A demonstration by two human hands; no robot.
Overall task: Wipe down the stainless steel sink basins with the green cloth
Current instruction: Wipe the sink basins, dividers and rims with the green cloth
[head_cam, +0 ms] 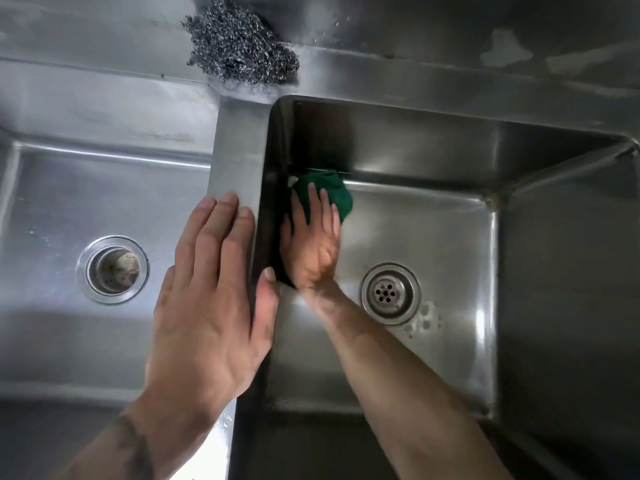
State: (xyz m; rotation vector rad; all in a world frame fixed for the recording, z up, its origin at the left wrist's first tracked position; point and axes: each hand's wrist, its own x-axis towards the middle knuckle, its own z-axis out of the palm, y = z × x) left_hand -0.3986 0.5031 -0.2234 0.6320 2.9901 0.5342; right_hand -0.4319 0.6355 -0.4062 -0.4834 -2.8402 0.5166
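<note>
A double stainless steel sink fills the view. Down in the right basin (450, 244), my right hand (313, 244) presses the green cloth (334, 194) flat against the floor, in the far left corner by the left wall. Its fingers lie on top of the cloth, and part of the cloth is hidden beneath them. My left hand (211, 292) rests flat on the divider (235, 147) between the two basins, fingers together and thumb hanging over the edge into the right basin. It holds nothing. The left basin (69, 188) lies to the left.
A steel wool scourer (240, 46) sits on the back ledge above the divider. Each basin has a round drain: the left drain (112, 270) and the right drain (390, 293). Water drops and suds lie just right of the right drain.
</note>
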